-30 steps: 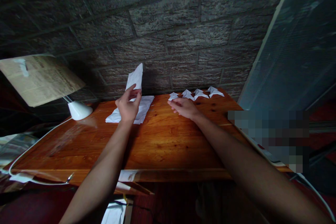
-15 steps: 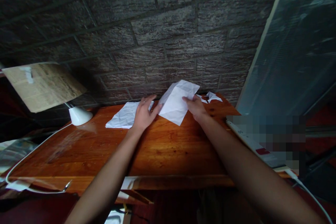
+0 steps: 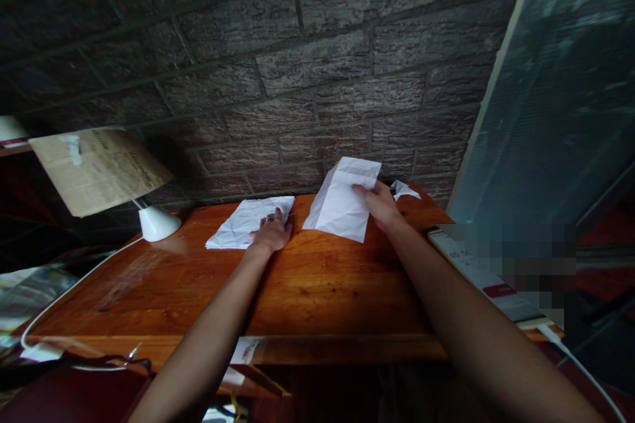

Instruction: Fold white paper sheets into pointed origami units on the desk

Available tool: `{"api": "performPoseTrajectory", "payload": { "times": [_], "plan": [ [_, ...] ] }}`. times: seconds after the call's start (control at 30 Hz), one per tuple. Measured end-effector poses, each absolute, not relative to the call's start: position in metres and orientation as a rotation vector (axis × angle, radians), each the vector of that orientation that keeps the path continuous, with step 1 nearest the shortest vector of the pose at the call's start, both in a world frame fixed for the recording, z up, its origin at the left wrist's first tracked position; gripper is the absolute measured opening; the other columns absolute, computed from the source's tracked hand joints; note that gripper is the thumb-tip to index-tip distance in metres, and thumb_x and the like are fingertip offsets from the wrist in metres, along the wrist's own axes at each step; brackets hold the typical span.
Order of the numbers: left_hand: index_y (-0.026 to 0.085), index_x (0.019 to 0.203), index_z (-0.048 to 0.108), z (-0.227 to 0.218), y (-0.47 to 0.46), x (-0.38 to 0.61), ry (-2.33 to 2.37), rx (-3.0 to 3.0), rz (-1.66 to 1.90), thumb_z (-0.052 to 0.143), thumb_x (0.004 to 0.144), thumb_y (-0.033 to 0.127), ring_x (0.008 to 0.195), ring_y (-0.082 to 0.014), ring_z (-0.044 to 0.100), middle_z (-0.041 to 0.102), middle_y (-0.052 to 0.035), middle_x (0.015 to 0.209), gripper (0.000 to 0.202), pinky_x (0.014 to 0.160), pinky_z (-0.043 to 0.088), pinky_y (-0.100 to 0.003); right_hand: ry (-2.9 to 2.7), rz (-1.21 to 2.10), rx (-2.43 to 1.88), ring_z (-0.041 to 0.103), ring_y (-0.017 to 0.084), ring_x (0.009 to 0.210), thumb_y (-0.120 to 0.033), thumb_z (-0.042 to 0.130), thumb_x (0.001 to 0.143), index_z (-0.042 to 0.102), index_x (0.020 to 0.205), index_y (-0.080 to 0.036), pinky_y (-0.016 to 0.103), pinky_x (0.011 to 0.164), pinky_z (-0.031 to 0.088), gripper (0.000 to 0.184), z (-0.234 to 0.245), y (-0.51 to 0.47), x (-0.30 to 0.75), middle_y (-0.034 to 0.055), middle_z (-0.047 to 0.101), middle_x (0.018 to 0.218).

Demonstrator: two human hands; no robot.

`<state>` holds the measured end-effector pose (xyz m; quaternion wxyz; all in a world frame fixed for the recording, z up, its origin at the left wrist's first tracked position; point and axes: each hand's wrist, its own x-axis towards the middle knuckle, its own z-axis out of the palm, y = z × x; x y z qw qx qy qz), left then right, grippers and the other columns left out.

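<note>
My right hand (image 3: 381, 205) pinches the right edge of a creased white sheet of paper (image 3: 341, 205), thumb on top. The sheet is tilted up over the wooden table, with fold lines across it. To the left, a flat pile of crumpled white paper (image 3: 233, 226) lies near the wall. My left hand (image 3: 272, 232) rests on the right part of that pile, palm down with its fingers stretched out, one wearing a ring. Behind my right hand sits a small folded piece of white paper (image 3: 405, 190), partly hidden.
A lamp with a brown paper shade (image 3: 102, 168) and white base (image 3: 159, 223) stands on the left of the wooden table (image 3: 307, 291). A tablet-like device (image 3: 476, 271), partly blurred out, lies at the right with a white cable. A brick wall (image 3: 317, 66) rises behind.
My left hand has left the edge of the sheet and moved left and down onto the paper pile. My right hand still holds the sheet, which has turned slightly.
</note>
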<state>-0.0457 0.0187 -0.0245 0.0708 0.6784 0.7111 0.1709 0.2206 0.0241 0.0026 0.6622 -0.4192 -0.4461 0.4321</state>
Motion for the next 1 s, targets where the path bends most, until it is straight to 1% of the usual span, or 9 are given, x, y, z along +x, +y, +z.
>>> {"api": "performPoseTrajectory", "payload": {
  "times": [0.07, 0.17, 0.23, 0.3, 0.4, 0.47, 0.7, 0.87, 1.0],
  "plan": [
    [0.013, 0.148, 0.04, -0.018, 0.018, -0.044, 2.154, 1.955, 0.647, 0.047, 0.091, 0.048, 0.143, -0.0469, 0.032, 0.039, -0.0282, 0.151, 0.068, 0.108, 0.024, -0.073, -1.006, 1.073, -0.86, 0.071, 0.022, 0.091, -0.033, 0.079, 0.063, 0.071, 0.098, -0.017, 0.035, 0.082, 0.057, 0.039, 0.01, 0.017, 0.218, 0.0094, 0.075, 0.109],
    [0.012, 0.142, 0.048, -0.006, 0.017, -0.037, 1.746, 1.917, 1.178, 0.038, 0.095, 0.054, 0.143, -0.0348, 0.038, 0.044, -0.0231, 0.15, 0.064, 0.116, 0.028, -0.055, -1.029, 1.225, -0.764, 0.071, 0.021, 0.086, -0.034, 0.083, 0.06, 0.073, 0.098, -0.018, 0.033, 0.079, 0.056, 0.042, 0.02, 0.007, 0.219, 0.0082, 0.076, 0.108],
    [0.015, 0.133, 0.057, -0.001, 0.016, -0.031, 1.368, 1.643, 1.318, 0.036, 0.094, 0.063, 0.132, -0.0309, 0.053, 0.056, -0.0194, 0.141, 0.066, 0.108, 0.042, -0.047, -1.06, 1.265, -0.76, 0.071, 0.02, 0.08, -0.034, 0.085, 0.059, 0.073, 0.098, -0.018, 0.032, 0.075, 0.056, 0.043, 0.024, 0.002, 0.221, 0.0068, 0.077, 0.104],
    [0.014, 0.12, 0.065, 0.0, 0.013, -0.024, 1.05, 1.373, 1.222, 0.043, 0.087, 0.072, 0.113, -0.0311, 0.066, 0.068, -0.0189, 0.124, 0.071, 0.096, 0.052, -0.045, -1.092, 1.265, -0.788, 0.07, 0.018, 0.075, -0.034, 0.086, 0.059, 0.074, 0.097, -0.018, 0.031, 0.072, 0.055, 0.043, 0.024, 0.001, 0.224, 0.0052, 0.077, 0.097],
    [0.015, 0.109, 0.07, -0.003, 0.01, -0.018, 0.809, 1.263, 1.189, 0.082, 0.067, 0.051, 0.093, -0.0254, 0.072, 0.075, -0.0132, 0.108, 0.057, 0.087, 0.055, -0.038, -1.13, 1.239, -0.842, 0.068, 0.017, 0.07, -0.034, 0.087, 0.058, 0.074, 0.094, -0.017, 0.03, 0.069, 0.053, 0.042, 0.02, 0.002, 0.227, 0.0035, 0.077, 0.09],
    [0.015, 0.103, 0.072, -0.006, 0.011, -0.018, 0.779, 1.268, 1.261, 0.089, 0.059, 0.038, 0.086, -0.0218, 0.071, 0.076, -0.01, 0.103, 0.053, 0.084, 0.055, -0.034, -1.129, 1.216, -0.877, 0.068, 0.017, 0.069, -0.035, 0.087, 0.057, 0.075, 0.092, -0.017, 0.03, 0.068, 0.053, 0.041, 0.018, 0.005, 0.229, 0.0032, 0.077, 0.088],
    [0.016, 0.087, 0.072, -0.011, 0.02, -0.021, 0.866, 1.246, 1.557, 0.086, 0.062, 0.044, 0.075, -0.018, 0.069, 0.076, -0.0036, 0.082, 0.039, 0.075, 0.054, -0.03, -1.105, 1.145, -0.897, 0.071, 0.019, 0.074, -0.036, 0.088, 0.055, 0.075, 0.092, -0.016, 0.033, 0.073, 0.056, 0.044, 0.007, 0.016, 0.227, 0.0065, 0.078, 0.095],
    [0.015, 0.093, 0.074, -0.011, 0.017, -0.02, 0.88, 1.304, 1.408, 0.087, 0.059, 0.046, 0.082, -0.0218, 0.071, 0.077, -0.0081, 0.092, 0.047, 0.08, 0.054, -0.035, -1.116, 1.116, -0.965, 0.072, 0.021, 0.08, -0.041, 0.085, 0.061, 0.074, 0.096, -0.017, 0.035, 0.077, 0.058, 0.044, 0.0, 0.019, 0.229, 0.0076, 0.077, 0.1],
    [0.014, 0.096, 0.075, -0.013, 0.017, -0.021, 0.877, 1.293, 1.365, 0.09, 0.055, 0.043, 0.084, -0.0237, 0.071, 0.077, -0.0108, 0.098, 0.052, 0.081, 0.054, -0.037, -1.123, 1.142, -0.979, 0.073, 0.021, 0.082, -0.038, 0.085, 0.062, 0.073, 0.098, -0.017, 0.036, 0.078, 0.058, 0.044, 0.0, 0.018, 0.23, 0.0087, 0.077, 0.103]
  ]
}}
